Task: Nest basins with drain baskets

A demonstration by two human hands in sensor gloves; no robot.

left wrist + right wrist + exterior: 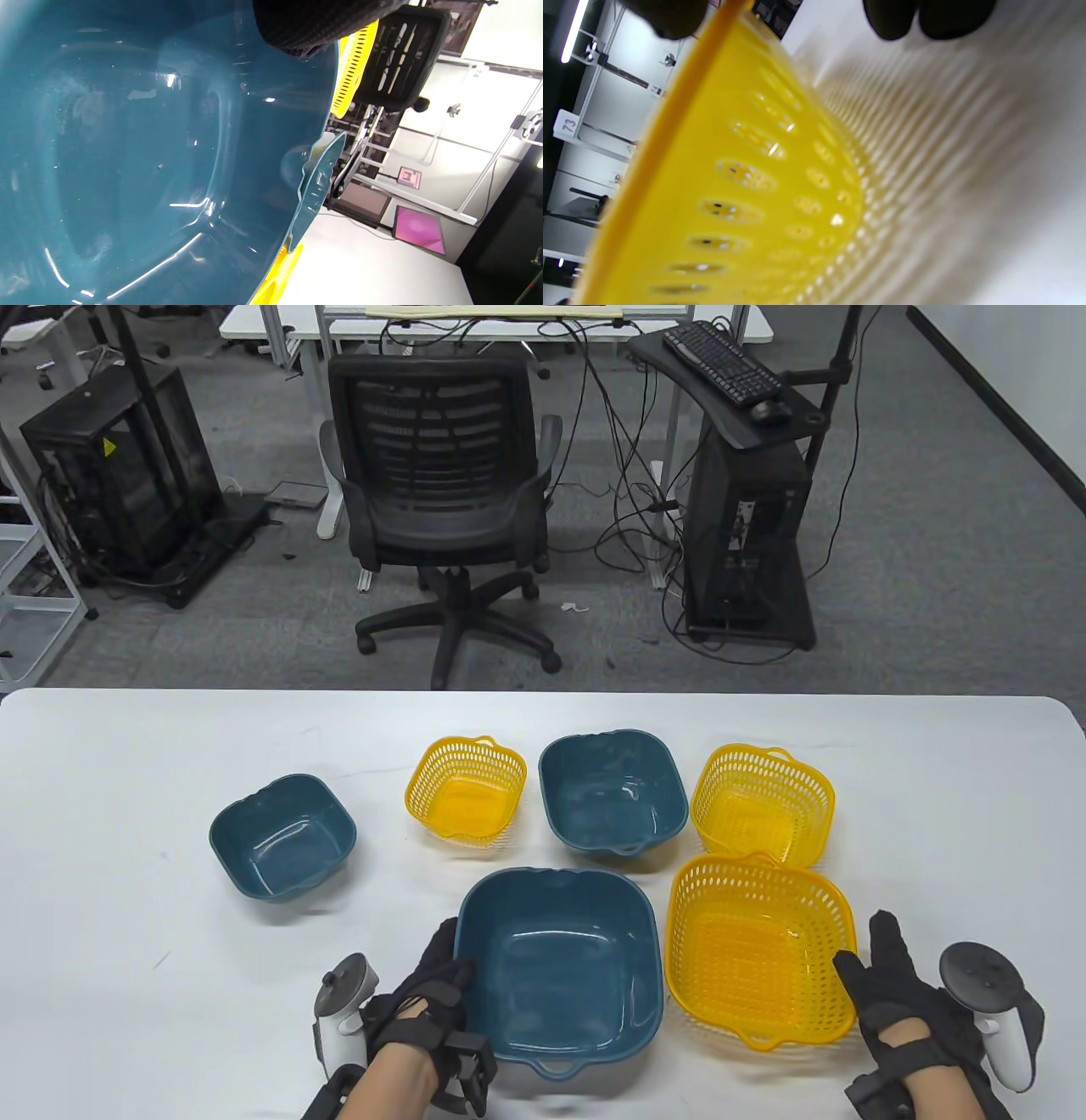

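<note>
Three teal basins and three yellow drain baskets stand apart on the white table (102, 899). The large basin (560, 963) is at the front centre, and the large basket (759, 950) is just right of it. My left hand (450, 954) holds the large basin's left rim; the basin's wall (127, 161) fills the left wrist view. My right hand (861, 946) is open with its fingers spread at the large basket's right rim. In the right wrist view the basket's rim (683, 110) runs between the thumb and the fingers (925, 17).
The medium basin (612, 791) and medium basket (762, 804) stand behind the large pair. The small basket (465, 789) is at centre left and the small basin (284, 836) further left. An office chair (441, 500) stands beyond the table's far edge.
</note>
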